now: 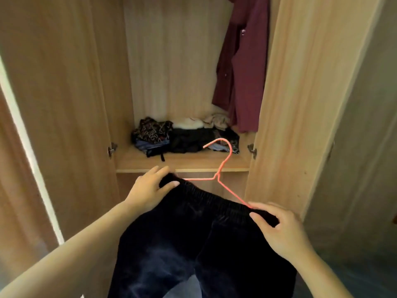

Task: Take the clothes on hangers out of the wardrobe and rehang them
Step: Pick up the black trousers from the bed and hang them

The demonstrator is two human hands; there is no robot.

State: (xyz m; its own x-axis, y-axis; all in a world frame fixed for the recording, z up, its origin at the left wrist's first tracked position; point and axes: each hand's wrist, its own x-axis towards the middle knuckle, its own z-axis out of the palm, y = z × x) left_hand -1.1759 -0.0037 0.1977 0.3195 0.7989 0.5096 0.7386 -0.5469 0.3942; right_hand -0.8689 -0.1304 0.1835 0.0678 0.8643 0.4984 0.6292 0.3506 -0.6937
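Observation:
Dark navy corduroy trousers (pixel 193 244) hang in front of me, outside the open wardrobe (pixel 171 61). Their elastic waistband sits over a pink wire hanger (pixel 223 168), whose hook points up and left. My left hand (pixel 148 190) grips the waistband's left end. My right hand (pixel 279 229) pinches the right end of the waistband together with the hanger's arm. A maroon shirt (pixel 240 67) hangs at the top right inside the wardrobe.
A heap of folded and crumpled clothes (pixel 184 136) lies on the wardrobe shelf (pixel 182 163). Both wooden doors stand open, the left door (pixel 60 104) and the right door (pixel 300 104) flanking my hands. Metal hinges show at each side.

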